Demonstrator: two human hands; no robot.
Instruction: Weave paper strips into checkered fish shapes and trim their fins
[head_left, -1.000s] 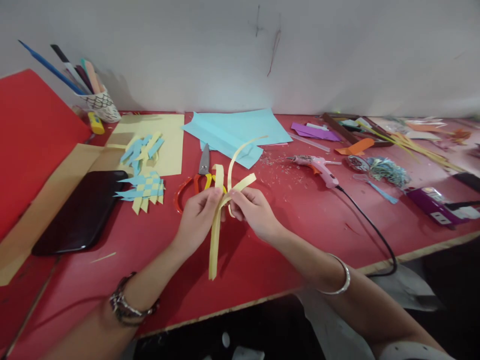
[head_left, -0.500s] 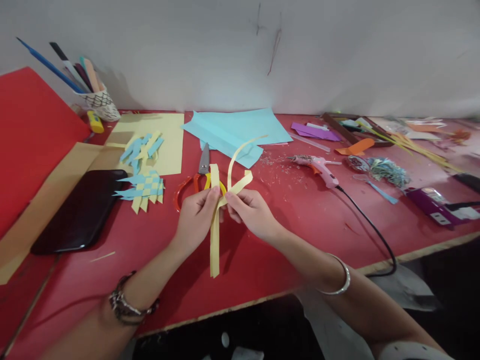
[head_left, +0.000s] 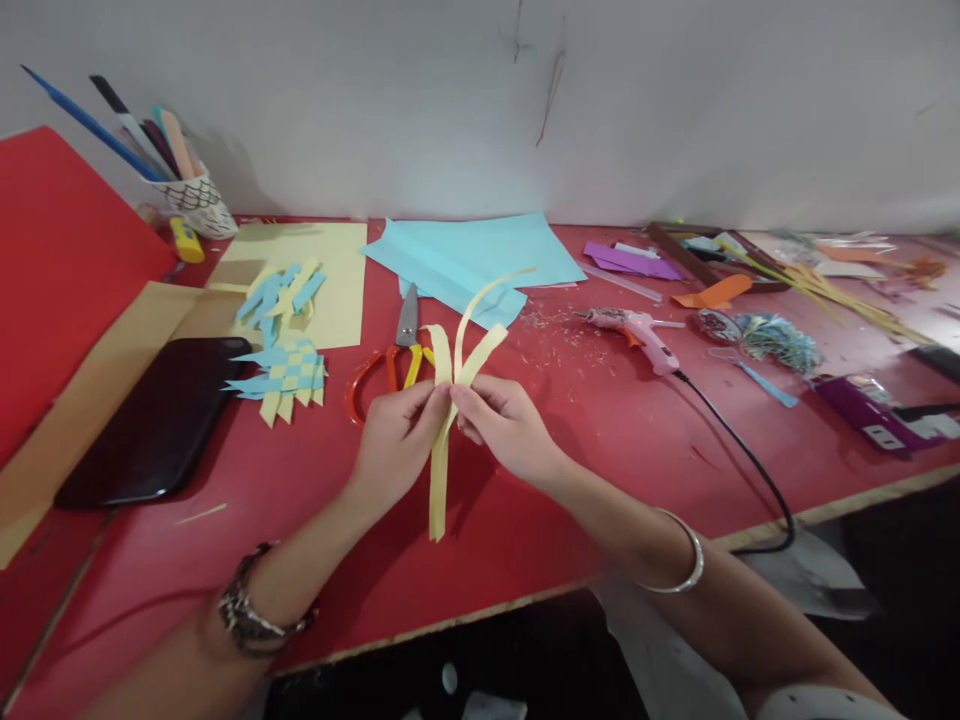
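Pale yellow paper strips are pinched between my two hands above the red table. My left hand grips them at mid-length, thumb on top. Close against it, my right hand pinches strips at the same spot. Above the fingers the strips fan apart, and a thin one curls up and to the right. Behind my left hand lie scissors with red and yellow handles, partly hidden. To the left are a woven blue and yellow paper piece and a second one.
A black phone-like slab lies at left, near a pen cup. Blue paper sheets lie at the back. On the right are a pink glue gun with its cord, a purple power strip and a brown tray.
My hands have come together at the strips. The left strip has shifted right and now leans and bends at its top; the right strip points more upward.
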